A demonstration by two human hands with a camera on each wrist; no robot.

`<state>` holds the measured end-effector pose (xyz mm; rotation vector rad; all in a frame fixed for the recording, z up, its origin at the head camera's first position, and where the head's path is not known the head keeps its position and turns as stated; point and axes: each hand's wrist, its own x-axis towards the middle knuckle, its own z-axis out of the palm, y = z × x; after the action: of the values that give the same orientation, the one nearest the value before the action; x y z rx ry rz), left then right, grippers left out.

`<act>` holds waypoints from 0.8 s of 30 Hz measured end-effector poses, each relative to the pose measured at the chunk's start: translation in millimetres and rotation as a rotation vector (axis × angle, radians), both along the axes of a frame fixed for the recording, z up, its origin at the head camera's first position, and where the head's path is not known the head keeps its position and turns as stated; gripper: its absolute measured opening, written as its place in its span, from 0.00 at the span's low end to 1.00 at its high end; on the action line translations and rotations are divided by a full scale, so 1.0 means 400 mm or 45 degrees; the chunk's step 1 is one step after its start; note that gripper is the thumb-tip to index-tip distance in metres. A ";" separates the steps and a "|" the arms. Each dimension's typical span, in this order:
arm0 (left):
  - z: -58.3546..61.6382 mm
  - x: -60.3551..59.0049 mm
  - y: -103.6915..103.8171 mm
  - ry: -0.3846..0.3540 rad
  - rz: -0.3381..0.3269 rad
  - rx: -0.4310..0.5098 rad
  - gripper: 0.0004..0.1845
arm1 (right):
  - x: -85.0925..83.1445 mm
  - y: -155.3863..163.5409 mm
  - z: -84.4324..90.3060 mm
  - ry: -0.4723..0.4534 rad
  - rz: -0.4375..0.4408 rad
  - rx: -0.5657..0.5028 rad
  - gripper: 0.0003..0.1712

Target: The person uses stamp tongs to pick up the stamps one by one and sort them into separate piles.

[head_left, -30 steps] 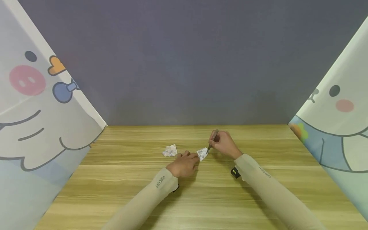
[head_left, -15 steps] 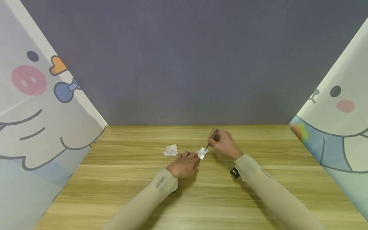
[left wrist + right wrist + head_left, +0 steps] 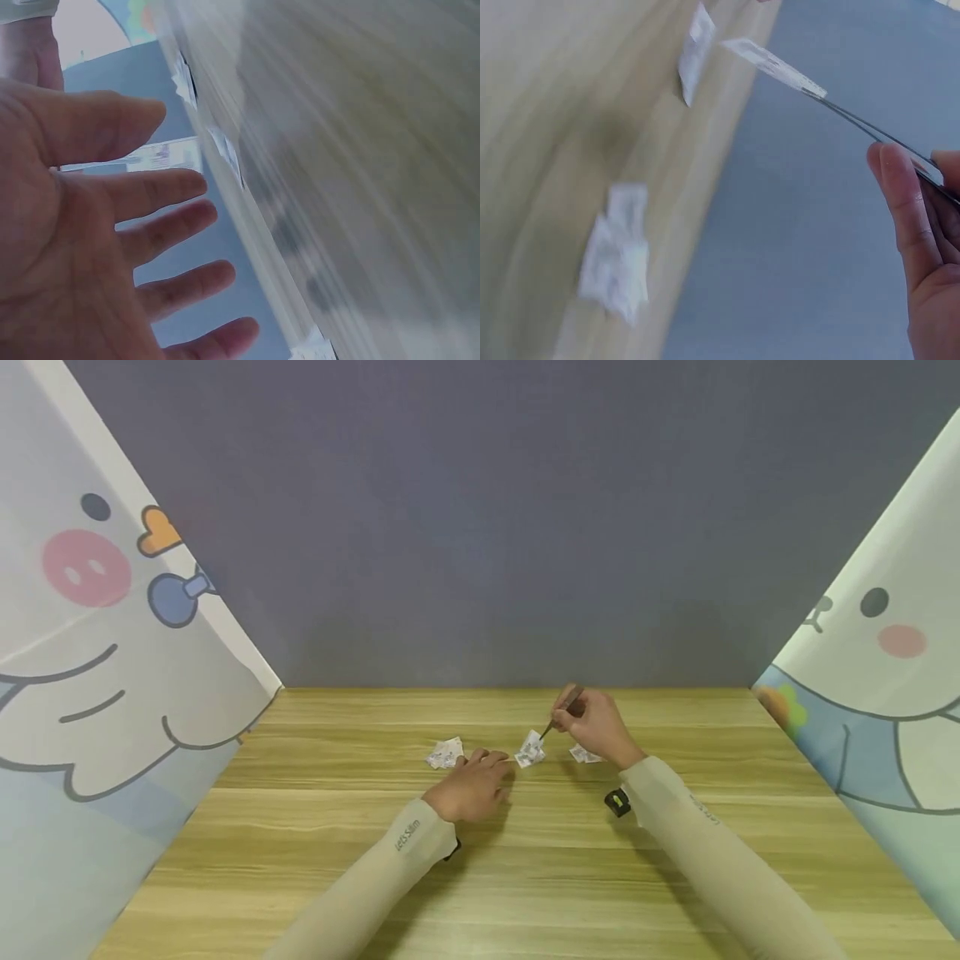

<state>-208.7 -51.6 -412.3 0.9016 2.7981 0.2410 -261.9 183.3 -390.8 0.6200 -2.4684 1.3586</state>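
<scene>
While the right hand [image 3: 596,727] pinched tweezers [image 3: 562,712] gripping a packet [image 3: 531,747], the left hand [image 3: 472,785] lay spread beside it; more packets [image 3: 444,753] flanked it on the table [image 3: 315,827].

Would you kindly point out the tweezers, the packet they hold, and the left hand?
tweezers [image 3: 870,129]: right wrist view, middle of the thin metal arms.
packet [image 3: 769,63]: right wrist view, middle of the flat white sachet, pinched at the tips.
left hand [image 3: 471,787]: head view, back of the hand.
</scene>
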 end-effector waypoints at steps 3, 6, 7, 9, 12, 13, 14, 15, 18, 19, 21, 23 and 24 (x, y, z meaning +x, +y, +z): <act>0.001 -0.003 0.024 0.004 -0.029 -0.001 0.25 | 0.001 0.038 0.017 0.016 -0.020 -0.046 0.05; 0.000 -0.009 0.056 0.010 -0.059 0.007 0.26 | -0.001 0.080 0.025 -0.004 -0.051 -0.056 0.03; -0.001 -0.011 0.068 0.017 -0.069 0.010 0.25 | -0.002 0.093 0.025 -0.025 -0.061 -0.056 0.03; -0.004 -0.017 0.095 0.018 -0.085 0.014 0.25 | -0.005 0.118 0.021 -0.086 -0.083 -0.056 0.03; -0.006 -0.029 0.139 0.017 -0.092 -0.010 0.25 | -0.012 0.143 0.008 -0.178 -0.109 -0.049 0.04; -0.006 -0.033 0.153 0.012 -0.091 -0.020 0.25 | -0.016 0.151 0.001 -0.205 -0.116 -0.041 0.05; -0.006 -0.037 0.168 0.004 -0.085 -0.031 0.25 | -0.020 0.156 -0.005 -0.229 -0.121 -0.039 0.05; -0.008 -0.041 0.183 -0.002 -0.077 -0.045 0.25 | -0.023 0.161 -0.011 -0.249 -0.127 -0.040 0.05; -0.011 -0.053 0.224 -0.019 -0.051 -0.071 0.25 | -0.034 0.172 -0.031 -0.256 -0.147 -0.032 0.03; -0.013 -0.056 0.236 -0.015 -0.046 -0.092 0.25 | -0.036 0.174 -0.036 -0.246 -0.153 -0.025 0.03; -0.020 -0.062 0.259 -0.008 -0.040 -0.133 0.24 | -0.037 0.174 -0.040 -0.229 -0.162 -0.024 0.03; -0.025 -0.063 0.277 0.001 -0.043 -0.179 0.24 | -0.037 0.175 -0.044 -0.216 -0.165 -0.018 0.03; -0.028 -0.064 0.285 0.010 -0.048 -0.203 0.23 | -0.038 0.176 -0.045 -0.217 -0.167 -0.019 0.03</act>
<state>-234.4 62.2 -423.4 0.9176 2.7569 0.0081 -276.9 253.7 -408.8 0.3447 -2.5762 1.4304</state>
